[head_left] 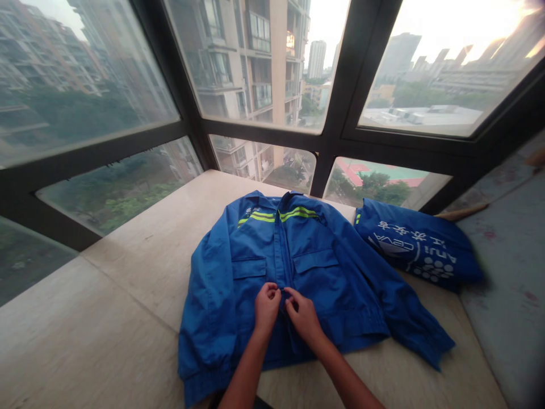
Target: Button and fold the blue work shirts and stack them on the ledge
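Bare sill (114, 318) lies open leftward; the folded garment (417, 244) blocks rear right.

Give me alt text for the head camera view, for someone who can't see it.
Two bare hands, left and right, pinch at the front placket of a blue jacket with yellow-green stripes, laid out on a pale ledge. A folded blue garment with white lettering lies to the right, beneath windows overlooking buildings.

One jacket (255, 244) lying spread; one folded garment (409, 238) lying nearby; two hands (267, 307) (303, 315) reaching in; two sleeves (208, 307) (383, 272), two pocket flaps (249, 268) (315, 260) showing.
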`<state>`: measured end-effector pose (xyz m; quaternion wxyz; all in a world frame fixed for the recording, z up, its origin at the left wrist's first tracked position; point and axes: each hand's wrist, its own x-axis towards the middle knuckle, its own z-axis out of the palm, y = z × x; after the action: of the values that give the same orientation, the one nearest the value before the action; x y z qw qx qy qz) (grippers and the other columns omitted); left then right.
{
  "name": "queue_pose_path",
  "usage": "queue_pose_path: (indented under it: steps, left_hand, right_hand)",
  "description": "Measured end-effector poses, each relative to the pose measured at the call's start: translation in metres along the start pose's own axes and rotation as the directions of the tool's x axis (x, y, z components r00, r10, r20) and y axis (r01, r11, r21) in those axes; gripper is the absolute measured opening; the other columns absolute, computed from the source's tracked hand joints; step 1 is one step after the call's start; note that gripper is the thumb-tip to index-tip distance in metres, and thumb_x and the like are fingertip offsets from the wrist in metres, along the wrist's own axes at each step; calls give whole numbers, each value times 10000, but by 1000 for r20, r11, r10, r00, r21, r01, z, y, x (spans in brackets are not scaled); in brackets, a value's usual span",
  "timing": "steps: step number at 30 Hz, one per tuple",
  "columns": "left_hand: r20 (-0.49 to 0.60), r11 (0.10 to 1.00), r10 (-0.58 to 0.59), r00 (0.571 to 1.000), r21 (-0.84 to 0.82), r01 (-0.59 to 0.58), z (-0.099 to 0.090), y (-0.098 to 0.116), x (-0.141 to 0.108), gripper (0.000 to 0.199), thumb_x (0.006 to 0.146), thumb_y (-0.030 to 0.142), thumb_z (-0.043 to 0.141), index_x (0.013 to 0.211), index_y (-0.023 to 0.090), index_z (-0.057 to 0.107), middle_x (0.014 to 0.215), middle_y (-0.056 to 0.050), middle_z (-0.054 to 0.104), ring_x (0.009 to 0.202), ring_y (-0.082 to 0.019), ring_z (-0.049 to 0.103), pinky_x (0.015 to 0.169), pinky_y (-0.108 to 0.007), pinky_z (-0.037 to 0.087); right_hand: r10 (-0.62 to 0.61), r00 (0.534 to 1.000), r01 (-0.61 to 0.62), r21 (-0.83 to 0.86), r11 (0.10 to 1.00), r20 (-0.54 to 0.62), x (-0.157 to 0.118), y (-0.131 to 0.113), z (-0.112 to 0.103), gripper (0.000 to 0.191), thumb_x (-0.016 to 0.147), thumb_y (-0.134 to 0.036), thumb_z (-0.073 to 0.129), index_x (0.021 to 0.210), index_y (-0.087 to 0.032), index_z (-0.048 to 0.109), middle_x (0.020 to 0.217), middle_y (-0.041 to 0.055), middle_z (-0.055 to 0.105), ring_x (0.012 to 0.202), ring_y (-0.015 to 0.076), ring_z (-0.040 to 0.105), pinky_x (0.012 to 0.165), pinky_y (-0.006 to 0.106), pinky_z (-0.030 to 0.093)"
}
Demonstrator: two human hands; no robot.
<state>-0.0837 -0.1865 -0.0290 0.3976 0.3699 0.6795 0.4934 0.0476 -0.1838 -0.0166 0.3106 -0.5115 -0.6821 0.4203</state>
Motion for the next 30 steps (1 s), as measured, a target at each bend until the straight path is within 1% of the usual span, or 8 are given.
queue_pose_path:
  steps: [3,8,14,18,21,24,27,30]
  left_hand:
    - [11,1000,12,1000,-11,-12,0,-1,0,205,746,336,579,864,168,576,703,-27,684,682,-184,680,621,-255,512]
    - [32,998,58,998,18,-58,-2,1,-5,208,787,336,553,904,167,588,781,-47,708,772,-197,704,720,-280,540]
    - [51,982,98,994,160,-105,-1,6,-13,206,846,317,520,954,175,622,862,-68,726,818,-205,702,752,-289,524]
    - [79,950,105,991,288,-123,-7,15,-19,154,840,235,540,954,200,638,857,-66,727,814,-218,695,720,-282,471]
    - [160,849,60,985,511,-134,-15,24,-24,155,820,206,578,963,227,633,809,-49,719,767,-225,684,646,-263,404]
    - [225,646,-23,974,747,-158,-19,29,-33,100,863,287,568,933,239,621,782,-49,704,756,-229,679,608,-254,367]
    - [232,534,-19,972,825,-187,-17,31,-43,158,922,314,485,895,228,616,835,-71,696,788,-237,676,626,-266,389]
    - [268,508,103,958,814,-282,-15,32,-47,197,937,238,426,888,210,614,911,-89,680,876,-244,653,714,-300,444]
  right_hand:
    - [8,1000,-8,-78,997,-5,6,-6,-3,312,882,-253,494,1109,-193,699,825,50,723,748,192,669,739,285,503]
    - [14,1000,-15,-302,953,-4,26,-13,-8,181,882,-262,534,883,-220,711,904,56,687,862,188,640,749,259,458]
    - [105,991,-76,-314,947,78,47,-5,-10,168,875,-223,552,822,-196,709,835,30,713,793,154,654,686,220,432]
    - [116,988,-74,-343,936,105,45,-1,-11,170,878,-221,550,830,-192,710,876,49,721,846,170,656,693,226,417]
    - [112,984,-55,-361,931,140,34,-1,-13,167,886,-219,549,822,-199,702,879,40,716,852,167,654,702,225,412]
    - [113,980,-43,-376,926,166,19,-3,-17,168,898,-219,539,828,-206,691,876,32,704,838,163,649,705,229,413]
    - [117,980,-30,-463,886,159,9,-10,-21,161,905,-227,527,863,-211,681,923,51,682,865,187,638,705,253,420]
    - [29,990,59,-584,810,141,12,-24,-21,168,890,-190,525,969,-211,671,1031,80,651,989,222,604,757,278,442]
